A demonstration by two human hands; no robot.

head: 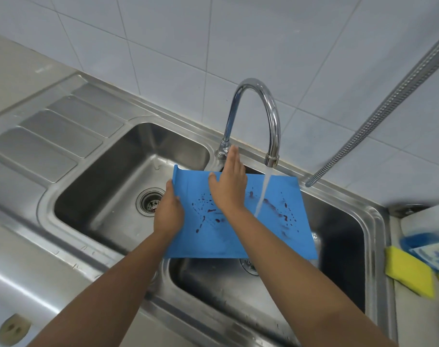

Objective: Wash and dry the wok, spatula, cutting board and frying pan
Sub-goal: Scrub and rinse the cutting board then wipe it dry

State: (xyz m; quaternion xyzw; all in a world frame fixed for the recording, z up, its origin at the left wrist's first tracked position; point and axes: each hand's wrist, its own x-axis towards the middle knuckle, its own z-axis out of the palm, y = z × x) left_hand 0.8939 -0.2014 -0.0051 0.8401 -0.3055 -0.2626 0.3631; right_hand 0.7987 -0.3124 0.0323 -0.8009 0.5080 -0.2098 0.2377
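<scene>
Overhead, steel double sink [93, 169] against pale wall tiles [163, 46]

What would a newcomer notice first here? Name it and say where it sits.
The bright blue cutting board, spattered with dark red stains, is held over the right basin of the steel sink. The left hand grips its left edge while the right hand lies flat on top. Water runs from the curved tap onto the board's right half.
</scene>
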